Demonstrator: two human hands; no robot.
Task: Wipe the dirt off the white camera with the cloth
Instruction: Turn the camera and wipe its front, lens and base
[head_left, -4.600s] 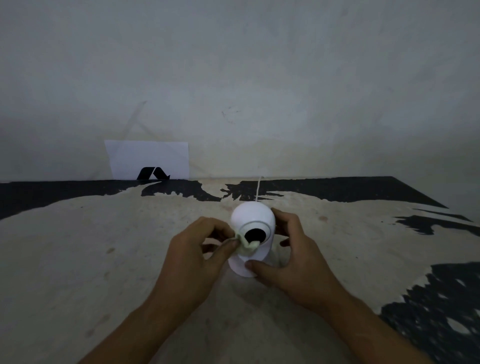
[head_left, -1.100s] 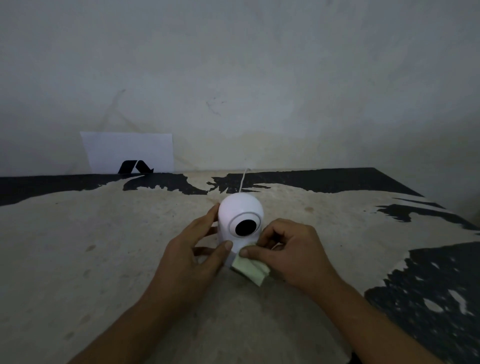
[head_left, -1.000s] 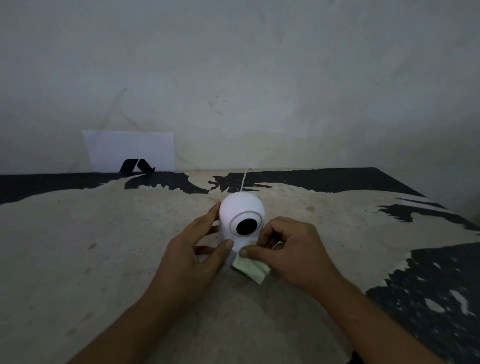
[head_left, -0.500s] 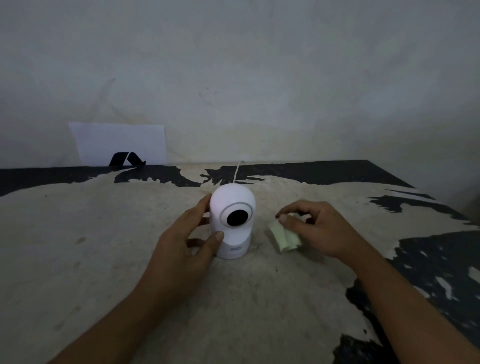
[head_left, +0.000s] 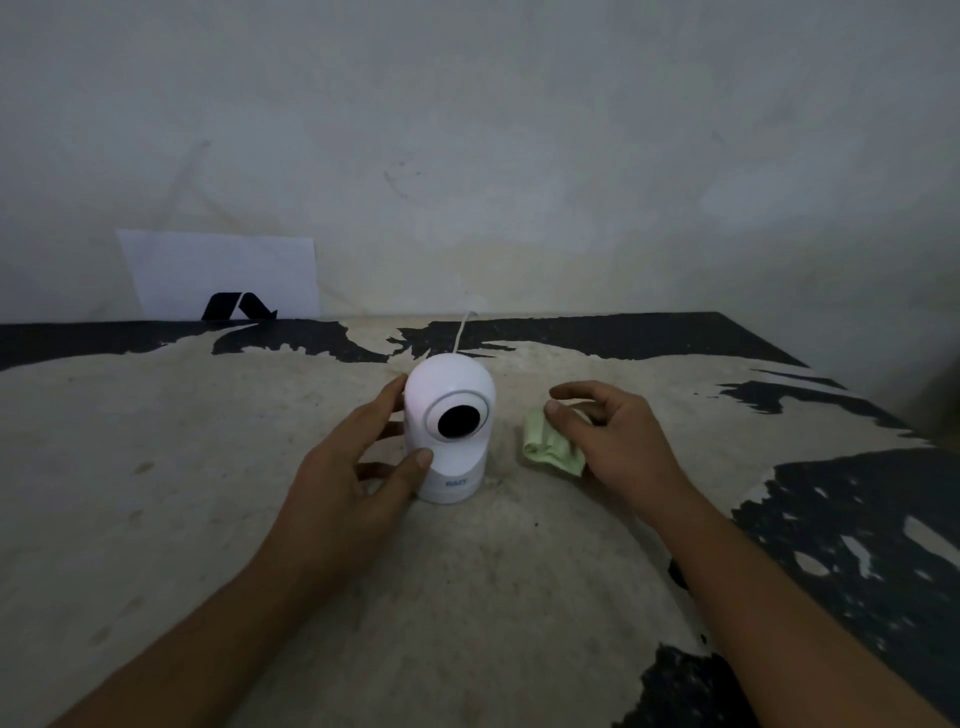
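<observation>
The white camera (head_left: 451, 415), a domed body with a black round lens facing me, stands upright on the worn table (head_left: 156, 467). My left hand (head_left: 348, 483) grips it from the left, thumb on the front of its base and fingers behind the dome. The crumpled pale green cloth (head_left: 549, 450) lies on the table just right of the camera, apart from it. My right hand (head_left: 618, 441) hovers at the cloth's right side with its fingers loosely spread. Its thumb tip rests on the cloth's upper edge.
A thin white cable (head_left: 462, 332) runs from behind the camera to the wall. A white paper with a black mark (head_left: 221, 275) leans against the wall at the back left. The table's right edge (head_left: 831, 379) slants away near my right arm.
The cloth went from my left hand to my right, which wiped the camera's base, carried the cloth off to the right and set it down. Its fingers have loosened. My left hand keeps holding the camera.
</observation>
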